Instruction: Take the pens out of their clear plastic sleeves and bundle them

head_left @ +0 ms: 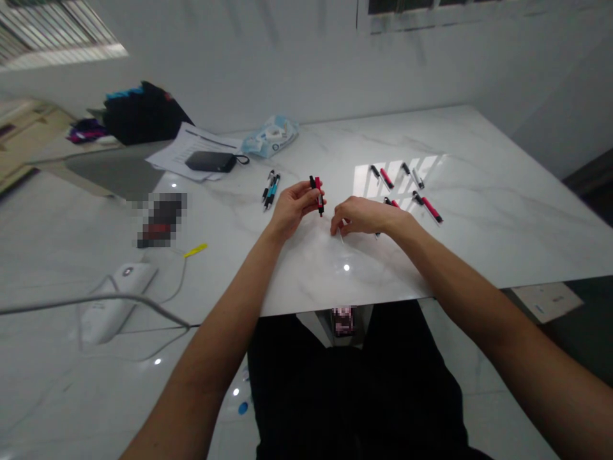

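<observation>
Between the fingers and thumb of my left hand [294, 207] is a red and black pen [320, 197], held upright with a dark piece beside its top. My right hand [361, 216] is closed just to the right, low over the table, its fingertips around a thin, pale stick-like piece [341, 236] that may be a pen refill. Past my right hand lie several pen parts: a red barrel [387, 178], a black piece [375, 171], a clear barrel [418, 177] and another red barrel [432, 209]. Some parts are partly hidden by my right hand.
Several black and teal pens [272, 190] lie left of my left hand. Farther back are a wipes packet [271, 136], papers [184, 144] and a black pouch-like item [211, 161]. A white power strip [117, 300] and grey cable [143, 305] occupy the left.
</observation>
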{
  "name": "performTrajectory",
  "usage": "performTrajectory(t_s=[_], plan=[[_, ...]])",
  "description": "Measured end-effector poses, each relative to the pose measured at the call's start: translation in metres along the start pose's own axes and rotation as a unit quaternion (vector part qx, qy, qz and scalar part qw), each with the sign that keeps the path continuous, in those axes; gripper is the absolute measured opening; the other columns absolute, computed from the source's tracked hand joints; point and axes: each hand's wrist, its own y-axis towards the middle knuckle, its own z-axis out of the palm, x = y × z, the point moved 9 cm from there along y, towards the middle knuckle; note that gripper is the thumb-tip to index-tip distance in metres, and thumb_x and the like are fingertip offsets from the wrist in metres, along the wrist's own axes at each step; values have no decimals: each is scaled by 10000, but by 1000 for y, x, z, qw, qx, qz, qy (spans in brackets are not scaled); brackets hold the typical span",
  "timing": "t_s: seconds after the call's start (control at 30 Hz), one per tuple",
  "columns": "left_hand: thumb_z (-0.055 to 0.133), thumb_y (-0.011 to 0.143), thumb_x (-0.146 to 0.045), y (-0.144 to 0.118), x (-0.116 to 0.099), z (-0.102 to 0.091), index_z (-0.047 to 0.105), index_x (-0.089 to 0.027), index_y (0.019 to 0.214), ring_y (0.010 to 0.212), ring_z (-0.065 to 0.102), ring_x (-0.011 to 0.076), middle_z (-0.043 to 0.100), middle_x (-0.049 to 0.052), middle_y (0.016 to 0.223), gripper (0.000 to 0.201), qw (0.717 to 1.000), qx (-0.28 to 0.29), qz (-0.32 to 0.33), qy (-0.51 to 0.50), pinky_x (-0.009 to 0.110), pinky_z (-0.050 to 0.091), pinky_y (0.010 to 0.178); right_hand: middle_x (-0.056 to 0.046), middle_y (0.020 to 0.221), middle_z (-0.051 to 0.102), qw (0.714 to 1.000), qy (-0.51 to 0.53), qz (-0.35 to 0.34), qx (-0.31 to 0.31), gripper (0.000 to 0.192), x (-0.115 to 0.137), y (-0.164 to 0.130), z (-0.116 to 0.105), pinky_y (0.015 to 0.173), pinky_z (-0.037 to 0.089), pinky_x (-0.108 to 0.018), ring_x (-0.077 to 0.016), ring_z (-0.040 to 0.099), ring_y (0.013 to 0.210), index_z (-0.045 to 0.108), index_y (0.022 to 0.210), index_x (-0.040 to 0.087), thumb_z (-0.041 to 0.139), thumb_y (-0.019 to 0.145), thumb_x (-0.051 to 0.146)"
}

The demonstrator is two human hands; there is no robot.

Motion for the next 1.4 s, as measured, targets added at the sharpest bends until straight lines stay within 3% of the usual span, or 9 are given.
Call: performTrajectory(t_s=[0.33,0.5,0.67,0.8,1.0,1.13,1.23,1.4], plan=[[947,792,-384,-1,0,0,767,-178,1137,875,773,151,805,55,1039,441,1000,-11,-4,17,333,655,918,-21,923,777,999,37,-20,-25,271,1,3,0,853,481,-364,-193,660,852,873,843,266,805,828,4],[939,801,-383,-2,-2,-1,759,-180,1138,874,777,150,801,47,1021,433,1000,-17,-3,23,337,654,922,-52,1133,777,998,-5,-47,-44,221,4,-2,-5,919,474,-393,-258,639,1063,859,902,276,806,881,63],[983,724,-424,-1,-2,-4,784,-174,1125,849,770,157,818,58,1011,513,999,-33,-1,33,321,650,874,-37,1025,793,990,31,-30,-131,185,0,-9,-31,931,458,-381,-232,642,994,829,984,259,715,972,113],[957,717,-438,-1,-7,-5,818,-159,1098,829,748,168,816,65,983,492,993,-43,36,105,318,631,817,-32,1008,785,955,114,-9,-275,161,-10,-22,-63,867,479,-348,-174,630,845,827,1049,236,672,1027,200],[885,766,-383,-2,-6,-5,865,-178,1059,704,679,142,834,73,964,358,975,-42,60,210,259,510,641,-54,1047,804,867,259,15,-426,242,-40,-35,-81,838,551,-338,-186,699,933,852,1101,238,655,1029,358],[861,803,-401,-4,-3,-5,877,-206,1089,688,673,144,839,61,945,346,968,-35,64,241,256,485,623,-71,1019,824,830,331,33,-448,322,-58,-29,-72,833,593,-355,-181,713,879,848,1170,205,722,953,407],[851,820,-409,-4,-3,-4,881,-215,1108,685,672,142,837,58,936,349,965,-27,68,252,254,486,622,-82,998,835,829,322,48,-454,301,-60,-26,-66,868,608,-368,-202,739,909,864,1061,197,815,872,426],[862,813,-406,-5,-4,-2,883,-215,1088,660,665,142,829,56,898,336,967,-15,69,243,248,473,589,-100,1079,859,840,334,62,-423,332,-56,-20,-57,854,593,-362,-210,743,927,860,965,196,765,922,511]])
